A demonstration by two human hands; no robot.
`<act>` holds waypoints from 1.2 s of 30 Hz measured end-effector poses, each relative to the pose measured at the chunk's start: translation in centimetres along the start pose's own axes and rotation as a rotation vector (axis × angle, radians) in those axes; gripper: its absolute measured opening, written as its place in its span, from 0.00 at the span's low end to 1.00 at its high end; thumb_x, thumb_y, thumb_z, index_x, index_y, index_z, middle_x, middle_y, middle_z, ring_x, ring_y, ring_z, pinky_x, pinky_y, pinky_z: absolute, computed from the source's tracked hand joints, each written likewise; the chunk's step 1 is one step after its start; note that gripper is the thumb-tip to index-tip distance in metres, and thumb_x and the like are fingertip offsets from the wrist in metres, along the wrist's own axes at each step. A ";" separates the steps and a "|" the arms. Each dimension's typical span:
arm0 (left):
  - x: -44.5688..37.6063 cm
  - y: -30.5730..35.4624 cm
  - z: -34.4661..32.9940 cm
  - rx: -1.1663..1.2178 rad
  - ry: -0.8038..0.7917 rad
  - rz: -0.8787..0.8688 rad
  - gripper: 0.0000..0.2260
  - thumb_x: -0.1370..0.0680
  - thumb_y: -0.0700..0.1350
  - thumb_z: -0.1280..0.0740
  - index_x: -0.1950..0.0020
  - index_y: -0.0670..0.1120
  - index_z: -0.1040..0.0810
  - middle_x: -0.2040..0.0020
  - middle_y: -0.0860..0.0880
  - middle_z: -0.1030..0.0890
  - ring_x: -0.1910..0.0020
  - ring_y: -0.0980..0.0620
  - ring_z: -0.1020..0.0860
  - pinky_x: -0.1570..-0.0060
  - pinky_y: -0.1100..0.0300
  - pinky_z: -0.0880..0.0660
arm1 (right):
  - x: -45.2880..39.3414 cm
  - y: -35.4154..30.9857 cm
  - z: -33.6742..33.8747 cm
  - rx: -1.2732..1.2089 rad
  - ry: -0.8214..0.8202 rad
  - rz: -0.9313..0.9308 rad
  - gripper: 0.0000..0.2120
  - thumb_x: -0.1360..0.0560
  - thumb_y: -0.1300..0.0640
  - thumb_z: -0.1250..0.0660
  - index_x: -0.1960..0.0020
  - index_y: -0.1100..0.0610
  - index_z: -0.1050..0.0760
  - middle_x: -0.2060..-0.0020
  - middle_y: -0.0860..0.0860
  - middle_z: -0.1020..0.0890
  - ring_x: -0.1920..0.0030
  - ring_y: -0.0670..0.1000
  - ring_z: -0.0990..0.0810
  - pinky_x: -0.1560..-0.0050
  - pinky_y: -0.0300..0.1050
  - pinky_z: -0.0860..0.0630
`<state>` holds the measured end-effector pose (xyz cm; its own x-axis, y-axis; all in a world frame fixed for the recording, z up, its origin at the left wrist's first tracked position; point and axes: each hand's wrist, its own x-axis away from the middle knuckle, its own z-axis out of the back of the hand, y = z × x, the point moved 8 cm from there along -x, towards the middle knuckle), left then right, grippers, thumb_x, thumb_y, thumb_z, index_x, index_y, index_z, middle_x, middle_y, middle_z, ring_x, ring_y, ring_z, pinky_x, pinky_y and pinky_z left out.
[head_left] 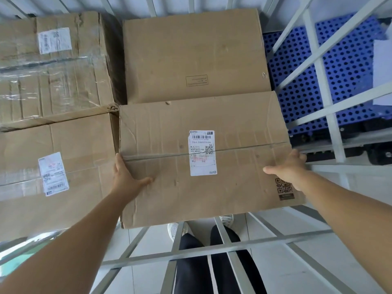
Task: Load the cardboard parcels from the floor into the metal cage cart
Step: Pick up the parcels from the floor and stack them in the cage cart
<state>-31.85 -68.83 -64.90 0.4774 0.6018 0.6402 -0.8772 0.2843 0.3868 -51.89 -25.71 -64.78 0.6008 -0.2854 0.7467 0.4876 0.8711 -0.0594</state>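
Parcel: a wide, flat brown cardboard parcel [203, 158] with a white label in the middle and a taped seam across the top.
Where it is: inside the grey metal cage cart [322, 85], at the near right, just beside the other parcels. Its near edge sticks out over the cart's front bars.
Left hand: the left hand [127, 177] lies on the top near the left edge, thumb spread out; whether the fingers bend round the side, I cannot tell.
Right hand: the right hand [288, 168] lies at the right edge, thumb out on top, fingers going over the side.
How it will handle: it looks stiff but dented and creased, so I think it bends a bit. It is big, so two hands are best, one on each short side.
Weight: I cannot tell.
Count of parcels: four in the cart.
Count of hands: two, both on the same parcel.
Count of carts: one.
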 end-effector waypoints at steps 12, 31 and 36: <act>-2.1 -1.0 -6.1 -0.152 -0.057 0.045 0.53 0.31 0.46 0.22 0.21 0.51 0.59 0.22 0.45 0.46 0.33 0.38 0.30 0.39 0.43 0.28 | -2.7 -2.4 -5.8 0.264 -0.223 0.201 0.58 0.31 0.47 0.24 0.21 0.56 0.64 0.21 0.53 0.59 0.22 0.57 0.51 0.26 0.55 0.45; 1.4 6.0 -4.9 -0.547 -0.144 -0.153 0.44 0.26 0.53 0.28 0.20 0.46 0.53 0.20 0.45 0.50 0.22 0.43 0.49 0.26 0.44 0.43 | 1.3 -5.6 -3.8 0.518 -0.179 0.489 0.52 0.29 0.43 0.28 0.20 0.53 0.60 0.21 0.50 0.55 0.22 0.53 0.52 0.24 0.54 0.45; 4.4 9.0 -2.4 -0.636 -0.104 -0.234 0.44 0.25 0.56 0.29 0.20 0.47 0.54 0.21 0.46 0.48 0.22 0.45 0.48 0.26 0.46 0.42 | 5.1 -7.3 -2.0 0.594 -0.135 0.618 0.52 0.29 0.42 0.29 0.20 0.53 0.62 0.21 0.51 0.56 0.22 0.54 0.53 0.24 0.54 0.48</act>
<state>-37.74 -61.85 -60.15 0.6324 0.4053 0.6602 -0.5942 0.8005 0.0778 -51.13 -34.35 -61.91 0.5499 0.3247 0.7695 -0.3357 0.9296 -0.1524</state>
